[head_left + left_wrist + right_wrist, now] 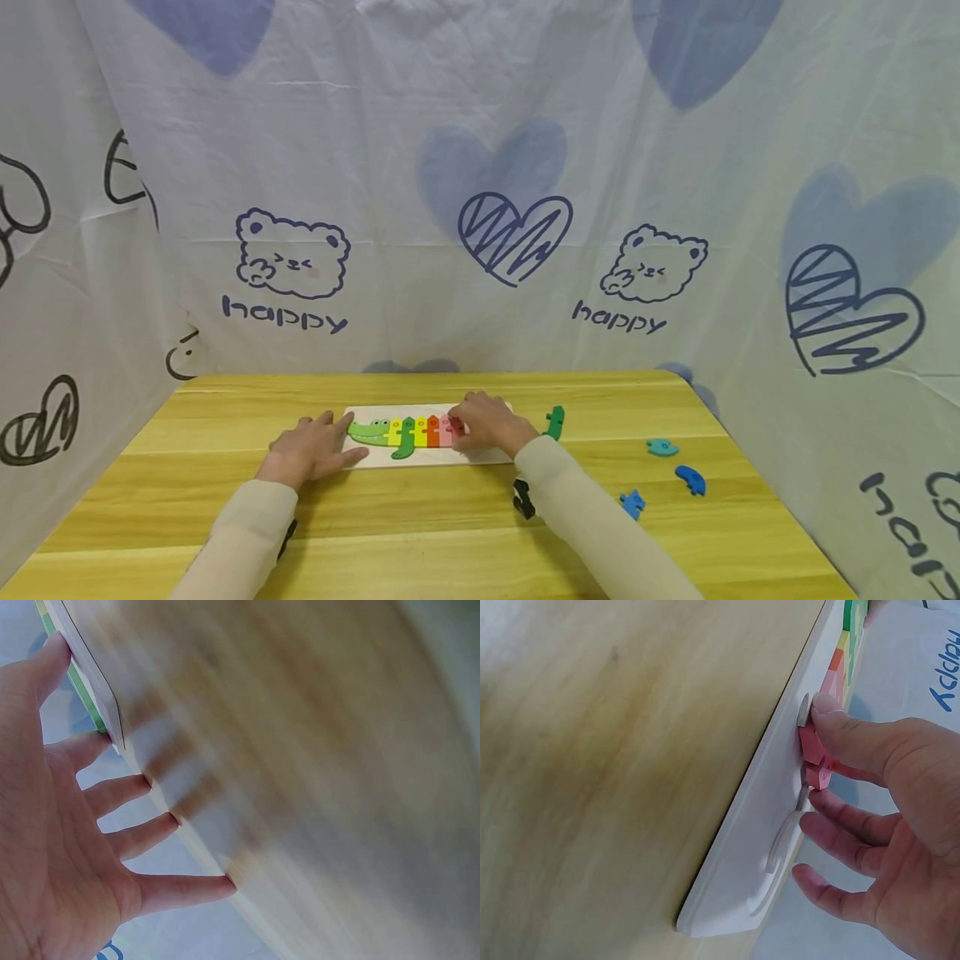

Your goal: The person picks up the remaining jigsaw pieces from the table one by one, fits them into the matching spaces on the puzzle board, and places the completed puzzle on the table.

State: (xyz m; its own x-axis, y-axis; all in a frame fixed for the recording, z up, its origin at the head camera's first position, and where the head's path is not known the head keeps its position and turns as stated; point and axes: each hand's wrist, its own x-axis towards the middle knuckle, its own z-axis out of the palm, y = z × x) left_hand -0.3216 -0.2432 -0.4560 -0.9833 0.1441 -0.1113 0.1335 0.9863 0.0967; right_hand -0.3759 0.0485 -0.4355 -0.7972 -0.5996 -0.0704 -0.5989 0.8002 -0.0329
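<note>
A white wooden puzzle board (435,458) lies on the table, with a crocodile puzzle (367,431) of green, yellow, orange and pink pieces set in it. My left hand (307,450) is at the board's left end, fingers spread; in the left wrist view its thumb and index finger (90,748) touch the board's edge and the other fingertips reach the tabletop. With thumb and fingers my right hand (487,423) pinches a red puzzle piece (817,761) at the recess beside the pink one. The piece looks slightly tilted in the right wrist view. Bare recess grooves show beyond it.
A dark green piece (555,422) lies just right of the board. Further right are a teal piece (663,447), a curved blue piece (691,480) and another blue piece (633,503), partly beside my right sleeve. A printed cloth (405,275) hangs behind the wooden table (420,542).
</note>
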